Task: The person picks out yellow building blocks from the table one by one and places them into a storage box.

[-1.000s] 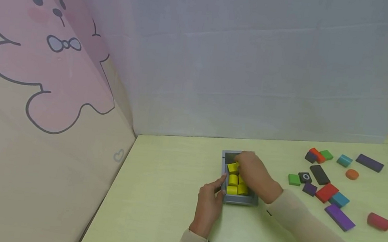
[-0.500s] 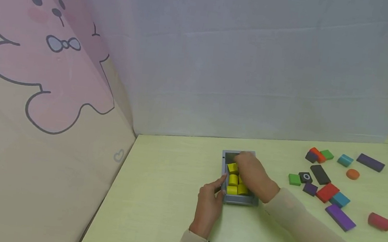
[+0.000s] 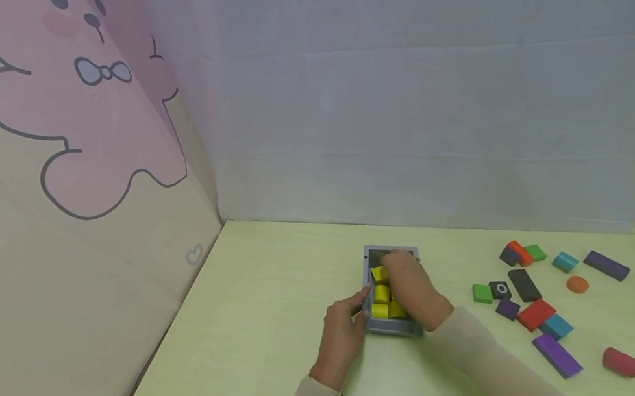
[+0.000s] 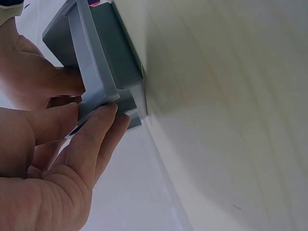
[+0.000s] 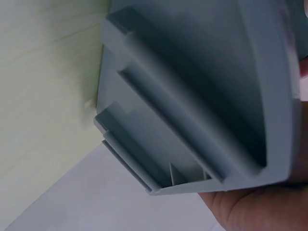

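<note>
A grey box [image 3: 395, 328] with raised walls stands on the table and holds several yellow blocks [image 3: 381, 295], some of them rounded. My left hand [image 3: 342, 335] is at its left wall; in the left wrist view the thumb and fingers pinch the rim of the grey box [image 4: 91, 62]. My right hand [image 3: 415, 291] reaches down into the box over the right-hand blocks. Its fingertips are hidden, so I cannot tell whether they pinch a block. In the right wrist view the grey box [image 5: 192, 86] blocks most of that hand [image 5: 260, 207].
To the right, several loose blocks lie scattered, among them a purple plank [image 3: 557, 356], a red cylinder [image 3: 621, 362], a black plank [image 3: 524, 285] and an orange disc [image 3: 577, 284]. A pale sheet [image 3: 418, 137] hangs behind the table [image 3: 258, 302].
My right hand has shifted slightly left and down within the box, and the yellow blocks near it have moved a little. My left hand has stayed at the box's left wall.
</note>
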A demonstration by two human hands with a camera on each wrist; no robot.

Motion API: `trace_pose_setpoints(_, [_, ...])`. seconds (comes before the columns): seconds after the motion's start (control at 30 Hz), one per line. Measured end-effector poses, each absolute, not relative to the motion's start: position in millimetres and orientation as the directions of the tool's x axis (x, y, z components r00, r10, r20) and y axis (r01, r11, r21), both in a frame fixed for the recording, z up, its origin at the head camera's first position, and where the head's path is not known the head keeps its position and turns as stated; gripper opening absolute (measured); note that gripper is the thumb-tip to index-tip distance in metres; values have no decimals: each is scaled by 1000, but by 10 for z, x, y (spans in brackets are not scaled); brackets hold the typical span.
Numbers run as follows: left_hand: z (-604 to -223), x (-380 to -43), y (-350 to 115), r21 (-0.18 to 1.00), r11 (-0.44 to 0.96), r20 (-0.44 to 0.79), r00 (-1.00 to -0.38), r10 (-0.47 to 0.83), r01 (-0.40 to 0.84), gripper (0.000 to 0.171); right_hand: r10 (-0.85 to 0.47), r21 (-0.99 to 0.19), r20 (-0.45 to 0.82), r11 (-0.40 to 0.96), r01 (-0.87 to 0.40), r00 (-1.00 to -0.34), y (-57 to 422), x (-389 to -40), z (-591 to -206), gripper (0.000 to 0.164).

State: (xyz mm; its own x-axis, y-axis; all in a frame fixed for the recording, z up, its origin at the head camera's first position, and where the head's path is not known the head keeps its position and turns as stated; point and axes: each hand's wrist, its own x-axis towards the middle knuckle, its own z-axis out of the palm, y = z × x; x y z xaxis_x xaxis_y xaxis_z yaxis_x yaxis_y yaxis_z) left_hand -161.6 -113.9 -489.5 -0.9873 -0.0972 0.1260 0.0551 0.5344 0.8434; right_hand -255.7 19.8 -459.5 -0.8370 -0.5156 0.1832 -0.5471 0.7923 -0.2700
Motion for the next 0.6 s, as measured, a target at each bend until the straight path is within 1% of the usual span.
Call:
trace_pose_setpoints(0.27, [-4893,-1622,-1139,838,543,132,-986,-101,56,49,-526,-262,227,778,-571,-820,193,-2578,-4637,10])
trace_pose_setpoints(0.6, [-4899,-1621,-1136,841,540,113,-988,-108,38,49,-533,-255,224,776,-577,-816,185,-2587,-4678,11])
